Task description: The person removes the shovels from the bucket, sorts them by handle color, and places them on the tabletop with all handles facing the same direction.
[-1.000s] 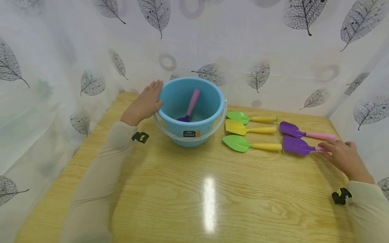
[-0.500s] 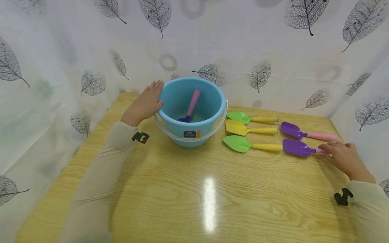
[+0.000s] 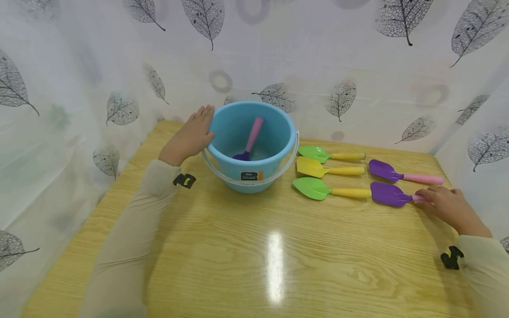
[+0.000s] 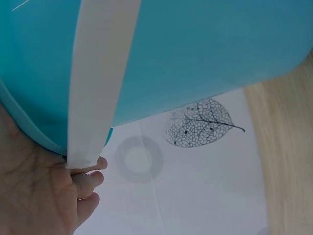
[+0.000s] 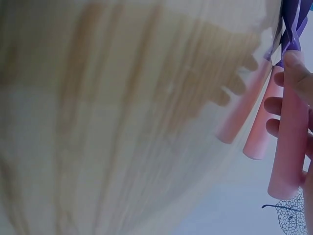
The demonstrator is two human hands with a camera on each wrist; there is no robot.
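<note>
A light blue bucket (image 3: 250, 174) stands upright at the back middle of the table, its white handle hanging down in front. My left hand (image 3: 188, 138) rests on its left rim with straight fingers; the left wrist view shows the palm (image 4: 34, 196) beside the rim and the handle strap (image 4: 100, 78). Inside the bucket leans a purple trowel with a pink handle (image 3: 254, 132). At the right, my right hand (image 3: 451, 205) grips the pink handle (image 5: 291, 132) of another purple trowel (image 3: 389, 194), low over or on the table. A similar purple trowel (image 3: 401, 173) lies just behind it.
Left of the purple trowels lie a green trowel (image 3: 318, 153), a yellow one (image 3: 312, 167) and a pointed green one (image 3: 312, 188), all with yellow handles. Leaf-printed white curtain (image 3: 302, 57) hangs close behind the wooden table (image 3: 222, 256) and along its sides.
The gripped purple trowel has shifted slightly toward the front, widening its gap from the one behind. The left hand and bucket stay put; the head view drifts slightly.
</note>
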